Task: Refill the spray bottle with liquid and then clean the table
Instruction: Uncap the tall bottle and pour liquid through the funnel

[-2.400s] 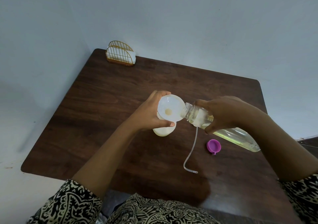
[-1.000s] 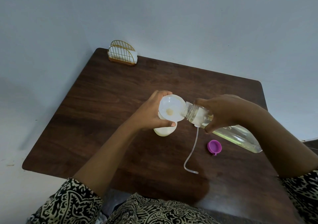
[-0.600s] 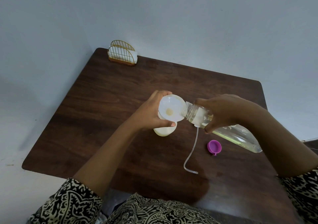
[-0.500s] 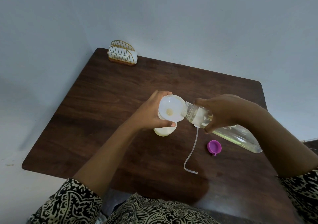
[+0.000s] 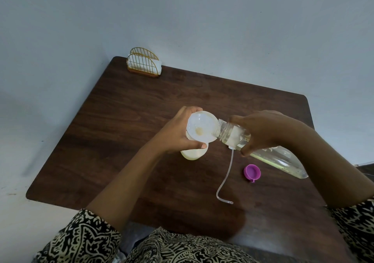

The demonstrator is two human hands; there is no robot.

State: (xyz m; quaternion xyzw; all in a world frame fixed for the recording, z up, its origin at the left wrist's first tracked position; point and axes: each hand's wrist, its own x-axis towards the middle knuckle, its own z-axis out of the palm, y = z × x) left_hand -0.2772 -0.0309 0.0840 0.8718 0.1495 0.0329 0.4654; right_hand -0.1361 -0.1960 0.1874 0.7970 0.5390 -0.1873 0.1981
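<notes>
A white spray bottle (image 5: 194, 154) stands upright on the dark wooden table (image 5: 125, 121), with a translucent funnel (image 5: 201, 126) set in its neck. My left hand (image 5: 176, 133) grips the bottle and funnel from the left. My right hand (image 5: 261, 131) holds a clear refill bottle (image 5: 277, 157) of pale yellowish liquid, tipped so its open mouth rests at the funnel's right rim. A clear dip tube (image 5: 226, 175) curls down across the table below the refill bottle; its spray head is hidden. A purple cap (image 5: 252, 171) lies open side up to the right.
A gold wire napkin holder (image 5: 144, 63) with white napkins stands at the table's far left corner against the pale wall. The near table edge runs just above my patterned clothing (image 5: 182, 246).
Almost nothing differs. Both hands keep their grip, and the refill bottle stays tilted at the funnel with only a slight shift.
</notes>
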